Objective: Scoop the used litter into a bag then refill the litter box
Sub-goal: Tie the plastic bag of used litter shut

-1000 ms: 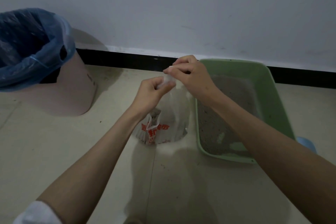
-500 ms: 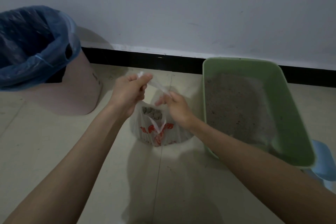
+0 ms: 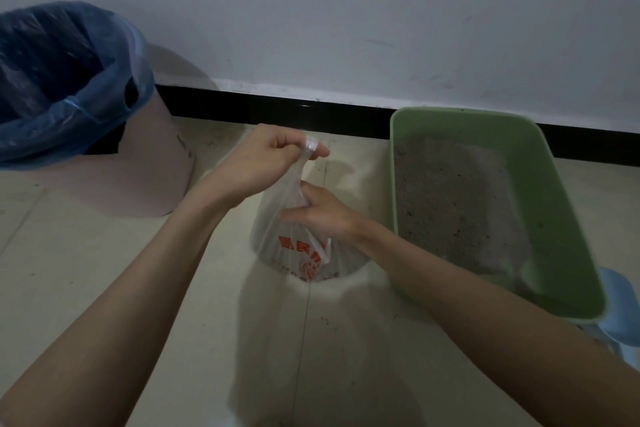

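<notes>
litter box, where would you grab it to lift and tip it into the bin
Take the litter box by its long side rims, one hand on each, coming from the near short end. The rim flares outward all round, giving a lip to hook fingers under, and the litter lies low inside. The left side is crowded by the plastic bag, so shift that first.
</notes>
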A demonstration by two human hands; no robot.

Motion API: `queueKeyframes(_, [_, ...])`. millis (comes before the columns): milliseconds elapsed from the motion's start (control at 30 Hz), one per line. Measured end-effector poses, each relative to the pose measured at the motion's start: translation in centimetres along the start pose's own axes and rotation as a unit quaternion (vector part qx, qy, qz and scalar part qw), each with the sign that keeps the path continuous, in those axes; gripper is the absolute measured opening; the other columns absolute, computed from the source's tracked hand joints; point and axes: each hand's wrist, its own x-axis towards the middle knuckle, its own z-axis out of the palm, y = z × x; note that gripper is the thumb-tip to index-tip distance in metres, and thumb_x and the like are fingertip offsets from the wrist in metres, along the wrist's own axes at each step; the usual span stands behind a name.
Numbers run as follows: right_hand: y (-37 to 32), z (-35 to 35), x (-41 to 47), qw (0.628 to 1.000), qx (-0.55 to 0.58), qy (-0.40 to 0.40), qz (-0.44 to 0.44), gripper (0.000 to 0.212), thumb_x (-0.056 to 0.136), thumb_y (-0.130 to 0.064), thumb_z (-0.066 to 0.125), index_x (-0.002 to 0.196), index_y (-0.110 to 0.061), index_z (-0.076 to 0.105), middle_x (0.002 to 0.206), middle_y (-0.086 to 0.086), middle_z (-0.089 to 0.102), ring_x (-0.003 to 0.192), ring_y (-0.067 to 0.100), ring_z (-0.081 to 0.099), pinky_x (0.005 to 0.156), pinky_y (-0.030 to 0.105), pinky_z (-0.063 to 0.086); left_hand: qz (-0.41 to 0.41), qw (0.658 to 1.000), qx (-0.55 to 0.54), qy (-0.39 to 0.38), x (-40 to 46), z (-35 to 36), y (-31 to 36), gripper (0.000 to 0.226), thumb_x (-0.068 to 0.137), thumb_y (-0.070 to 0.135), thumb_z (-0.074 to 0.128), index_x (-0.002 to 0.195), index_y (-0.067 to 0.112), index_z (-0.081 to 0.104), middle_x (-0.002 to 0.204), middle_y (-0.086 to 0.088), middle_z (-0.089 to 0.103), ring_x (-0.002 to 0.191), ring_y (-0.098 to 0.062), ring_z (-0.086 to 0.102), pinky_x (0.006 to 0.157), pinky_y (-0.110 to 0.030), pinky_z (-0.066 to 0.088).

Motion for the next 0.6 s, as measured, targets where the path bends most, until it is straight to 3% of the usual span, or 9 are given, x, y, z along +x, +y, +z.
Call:
queueKeyframes(100, [0.2, -0.1, 0.4, 1.000, 0.007, 0.022, -0.014, 0.050, 0.091, -0.030, 0.057, 0.136, -0.013, 0.042, 0.121, 0.005, 0.059, 0.107, 0.018, 0.058, 0.093, 0.032, 0.048, 0.017, 0.999, 0.037, -0.012, 0.3, 0.0, 0.2, 0.035, 0.095, 0.006, 0.039, 0.104, 0.022, 0.068, 0.103, 0.012, 0.063, 0.090, 0.015, 0.054, 0.076, -0.003, 0.041])
queueKeyframes(233, [0.2, 0.0, 0.5, 0.999, 0.002, 0.034, -0.027, 0.032, 0.095, -0.028, 0.050, 0.122, -0.011, 0.052, 0.115, 0.008, 0.062, 0.103, 0.020, 0.059, 0.091, 0.032, 0.047, 0.036, 0.997, 0.059, -0.020, 0.5, 0.2, 0.2, 0.035, 0.095, 0.003, 0.038, 0.106, 0.016, 0.068, 0.103, 0.012, 0.064, 0.088, 0.014, 0.057, 0.073, 0.002, 0.042])
queueKeyframes(300, [0.2, -0.1, 0.6, 0.999, -0.013, 0.028, -0.031, 0.014, 0.096, -0.026, 0.048, 0.097, -0.014, 0.056, 0.090, 0.003, 0.060, 0.086, 0.016, 0.058, 0.081, 0.031, 0.046, 0.030, 0.997, 0.070, -0.002, 0.8, 0.1, -0.4, 0.036, 0.096, 0.004, 0.036, 0.106, 0.016, 0.069, 0.113, 0.006, 0.065, 0.100, -0.002, 0.060, 0.082, -0.006, 0.040])
queueKeyframes(333, [0.2, 0.0, 0.5, 0.999, -0.017, 0.025, -0.029, 0.016, 0.096, -0.025, 0.047, 0.088, -0.012, 0.053, 0.080, 0.002, 0.055, 0.077, 0.015, 0.055, 0.075, 0.029, 0.045, 0.022, 0.997, 0.069, 0.007, 0.9, -0.1, -0.8, 0.036, 0.096, 0.004, 0.036, 0.107, 0.016, 0.068, 0.117, 0.003, 0.065, 0.107, -0.010, 0.059, 0.086, -0.013, 0.040])
queueKeyframes(400, [0.3, 0.1, 0.4, 0.999, -0.021, 0.019, -0.020, 0.023, 0.096, -0.027, 0.047, 0.083, -0.009, 0.051, 0.074, 0.008, 0.053, 0.070, 0.019, 0.053, 0.068, 0.030, 0.044, -0.001, 0.999, 0.045, 0.013, 1.1, -0.6, -1.6, 0.034, 0.097, 0.003, 0.037, 0.110, 0.015, 0.066, 0.122, 0.001, 0.062, 0.113, -0.009, 0.053, 0.090, -0.016, 0.037])
queueKeyframes(467, [0.6, 0.2, 0.4, 1.000, -0.023, 0.010, -0.007, 0.031, 0.095, -0.033, 0.047, 0.093, -0.004, 0.057, 0.087, 0.019, 0.061, 0.080, 0.028, 0.062, 0.075, 0.037, 0.051, -0.022, 1.000, 0.010, 0.012, 1.1, -1.1, -2.6, 0.034, 0.096, 0.002, 0.037, 0.111, 0.016, 0.064, 0.119, 0.004, 0.060, 0.114, -0.007, 0.051, 0.090, -0.016, 0.039])
queueKeyframes(500, [0.6, 0.2, 0.3, 1.000, -0.020, 0.003, 0.002, 0.033, 0.095, -0.037, 0.046, 0.096, -0.006, 0.059, 0.091, 0.017, 0.064, 0.082, 0.027, 0.064, 0.077, 0.037, 0.053, -0.033, 0.999, 0.003, 0.009, 1.1, -1.2, -3.2, 0.036, 0.096, 0.000, 0.037, 0.111, 0.018, 0.064, 0.118, 0.007, 0.059, 0.116, -0.008, 0.050, 0.094, -0.020, 0.039])
queueKeyframes(600, [0.9, 0.2, 0.4, 1.000, -0.007, -0.001, 0.015, 0.029, 0.096, -0.041, 0.045, 0.083, -0.018, 0.058, 0.070, 0.000, 0.059, 0.058, 0.008, 0.058, 0.059, 0.021, 0.046, -0.057, 0.998, 0.006, -0.034, 0.8, -1.4, -4.8, 0.049, 0.091, -0.009, 0.035, 0.116, 0.023, 0.061, 0.121, 0.012, 0.058, 0.118, -0.002, 0.047, 0.107, -0.030, 0.033])
